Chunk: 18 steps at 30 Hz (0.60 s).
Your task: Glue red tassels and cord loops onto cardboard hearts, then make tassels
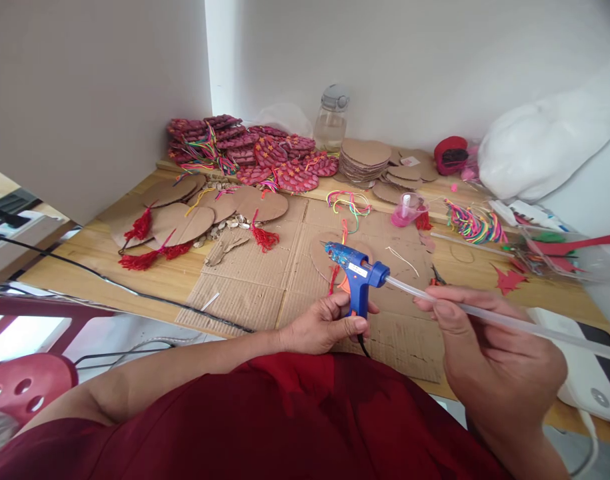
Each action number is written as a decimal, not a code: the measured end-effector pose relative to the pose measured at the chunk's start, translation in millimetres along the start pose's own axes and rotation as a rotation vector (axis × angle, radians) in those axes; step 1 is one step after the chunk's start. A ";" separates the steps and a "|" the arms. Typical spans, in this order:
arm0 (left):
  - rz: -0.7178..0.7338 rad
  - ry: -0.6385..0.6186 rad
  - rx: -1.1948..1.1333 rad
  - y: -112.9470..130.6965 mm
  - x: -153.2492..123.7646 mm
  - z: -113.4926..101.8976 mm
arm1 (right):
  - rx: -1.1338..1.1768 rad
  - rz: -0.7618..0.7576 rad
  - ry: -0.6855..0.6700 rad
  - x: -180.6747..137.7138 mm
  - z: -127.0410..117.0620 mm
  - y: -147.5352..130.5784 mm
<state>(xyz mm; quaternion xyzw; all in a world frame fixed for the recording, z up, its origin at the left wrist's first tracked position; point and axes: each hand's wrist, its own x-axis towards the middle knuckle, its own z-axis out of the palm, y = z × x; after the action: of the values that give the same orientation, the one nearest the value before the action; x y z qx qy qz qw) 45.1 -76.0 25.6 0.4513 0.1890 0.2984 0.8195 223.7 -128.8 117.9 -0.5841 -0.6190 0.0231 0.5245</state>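
My left hand (327, 323) is wrapped around the handle of a blue hot glue gun (357, 277), its nozzle pointing left. Between the thumb and fingers of my right hand (495, 353) is a long translucent glue stick (515, 321). The stick's left end meets the back of the gun; how deep it sits inside I cannot tell. Beneath the gun lies a cardboard disc (321, 250) with a red tassel (333, 277), partly covered by the gun. The disc rests on a flat cardboard sheet (265, 293).
Cardboard discs (185, 223) with red tassels lie left, near shells (229, 227). Behind are pink decorated pieces (279, 157), a water bottle (331, 120) and stacked discs (365, 160). A pink cup (403, 210), colourful cords (472, 223) and a white device (575, 360) sit right. A black cable (119, 283) crosses the left.
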 end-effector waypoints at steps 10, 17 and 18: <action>0.031 0.028 0.010 1.3 0.1 0.0 | 0.046 -0.011 0.090 -17.7 10.9 3.9; 0.037 0.031 0.004 -3.0 0.2 -1.9 | 0.045 -0.078 0.038 -19.7 12.1 4.1; 0.035 0.023 0.008 -3.6 0.1 -2.4 | 0.049 -0.080 0.051 -20.0 12.8 4.6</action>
<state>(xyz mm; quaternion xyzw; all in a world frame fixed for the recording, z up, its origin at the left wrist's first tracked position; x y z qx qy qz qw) 45.0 -75.9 21.3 0.4543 0.1919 0.3170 0.8101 213.6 -134.7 96.7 -0.5464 -0.6275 0.0022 0.5547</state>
